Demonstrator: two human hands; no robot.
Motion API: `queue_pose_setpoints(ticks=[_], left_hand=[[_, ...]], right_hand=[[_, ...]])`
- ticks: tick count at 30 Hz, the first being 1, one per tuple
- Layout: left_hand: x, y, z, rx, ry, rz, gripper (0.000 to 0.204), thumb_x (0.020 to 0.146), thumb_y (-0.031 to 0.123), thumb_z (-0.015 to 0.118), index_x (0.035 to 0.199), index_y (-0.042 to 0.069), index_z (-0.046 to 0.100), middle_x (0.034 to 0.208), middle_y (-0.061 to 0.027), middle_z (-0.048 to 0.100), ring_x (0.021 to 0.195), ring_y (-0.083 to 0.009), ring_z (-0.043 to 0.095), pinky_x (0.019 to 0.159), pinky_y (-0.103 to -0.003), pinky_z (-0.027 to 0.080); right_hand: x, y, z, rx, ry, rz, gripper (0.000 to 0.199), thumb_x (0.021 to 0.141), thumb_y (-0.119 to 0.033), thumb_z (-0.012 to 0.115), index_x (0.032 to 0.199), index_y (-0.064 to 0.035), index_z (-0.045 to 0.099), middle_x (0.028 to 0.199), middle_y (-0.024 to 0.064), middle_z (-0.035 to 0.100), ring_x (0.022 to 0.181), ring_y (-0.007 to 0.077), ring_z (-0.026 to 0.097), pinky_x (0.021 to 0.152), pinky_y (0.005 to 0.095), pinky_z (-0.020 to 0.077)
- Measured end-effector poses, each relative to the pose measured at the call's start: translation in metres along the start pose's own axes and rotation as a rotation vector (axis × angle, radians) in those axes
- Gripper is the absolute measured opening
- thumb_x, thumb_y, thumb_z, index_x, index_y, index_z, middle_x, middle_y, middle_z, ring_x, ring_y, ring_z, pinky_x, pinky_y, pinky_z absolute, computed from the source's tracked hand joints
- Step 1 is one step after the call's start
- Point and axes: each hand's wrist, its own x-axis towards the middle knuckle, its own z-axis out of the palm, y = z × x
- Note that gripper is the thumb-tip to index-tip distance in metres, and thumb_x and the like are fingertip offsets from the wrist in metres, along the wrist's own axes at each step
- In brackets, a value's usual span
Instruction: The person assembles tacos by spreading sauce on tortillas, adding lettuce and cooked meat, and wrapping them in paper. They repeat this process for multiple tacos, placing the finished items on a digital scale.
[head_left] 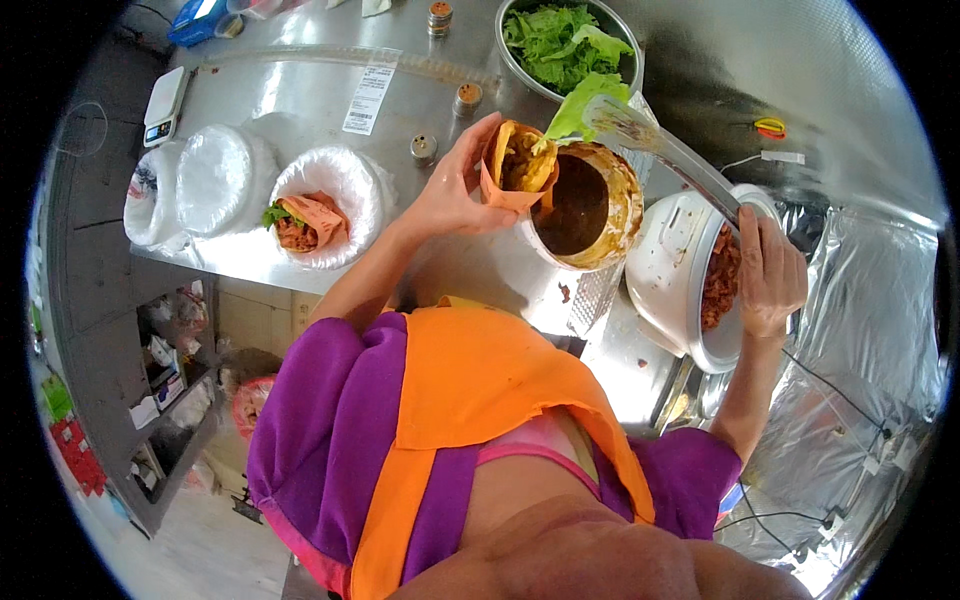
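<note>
Here, in the head view, the left hand (455, 190) curls its fingers around a filled orange wrap (518, 165), held just above the brown sauce jar (580, 205). To the right, the right hand (770, 270) grips metal tongs (660, 150) pinching a lettuce leaf (585, 100) over the wrap, beside the white rice cooker (665, 275); the steel lettuce bowl (565, 45) sits farther back.

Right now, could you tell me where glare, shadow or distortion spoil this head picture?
Head view: glare whitens the steel counter at upper left; shadow darkens the wall behind the lettuce bowl; fisheye bends the counter edge and blacks the corners; the tongs in the right hand look slightly smeared; the left hand with the wrap is sharp.
</note>
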Motion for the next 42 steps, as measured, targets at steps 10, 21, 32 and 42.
queue_pose_setpoints(ticks=[10, 21, 32, 42], left_hand=[[-0.004, 0.018, 0.011, 0.412, 0.053, 0.184, 0.12, 0.056, 0.015, 0.093, 0.151, 0.0, 0.019, 0.142, -0.0132, 0.037, 0.135, -0.0259, 0.04, 0.114, -0.039, 0.033], [0.0, 0.007, 0.027, 0.884, 0.164, 0.471, 0.119, 0.05, 0.018, 0.095, 0.146, 0.0, 0.027, 0.136, -0.0178, 0.042, 0.127, -0.0349, 0.04, 0.107, -0.041, 0.038], [0.002, 0.002, 0.052, 0.982, 0.064, 0.595, 0.114, 0.055, 0.014, 0.091, 0.147, 0.001, 0.026, 0.138, -0.0192, 0.038, 0.128, -0.0359, 0.039, 0.105, -0.042, 0.04], [0.01, -0.001, 0.096, 1.017, -0.029, 0.533, 0.111, 0.056, 0.014, 0.09, 0.146, 0.0, 0.027, 0.137, -0.0208, 0.036, 0.128, -0.0382, 0.039, 0.106, -0.044, 0.04]], right_hand=[[0.015, -0.014, -0.05, 0.039, -0.139, -0.079, 0.056, 0.077, -0.011, 0.067, 0.133, -0.0155, 0.06, 0.103, 0.0042, 0.063, 0.083, 0.019, 0.064, 0.068, 0.0319, 0.0517], [-0.02, -0.065, -0.072, 1.067, -0.48, 0.87, 0.051, 0.086, -0.014, 0.07, 0.133, -0.0023, 0.054, 0.084, 0.0081, 0.064, 0.067, 0.0159, 0.058, 0.063, 0.0285, 0.0477], [-0.032, -0.09, -0.06, 1.021, -0.567, 0.854, 0.045, 0.086, -0.02, 0.066, 0.126, 0.0001, 0.056, 0.075, 0.0154, 0.063, 0.065, 0.0294, 0.064, 0.06, 0.0363, 0.0487], [-0.07, -0.086, -0.067, 1.041, -0.575, 0.936, 0.045, 0.085, -0.021, 0.066, 0.125, -0.0006, 0.057, 0.083, 0.0193, 0.067, 0.076, 0.0344, 0.068, 0.067, 0.0394, 0.0505]])
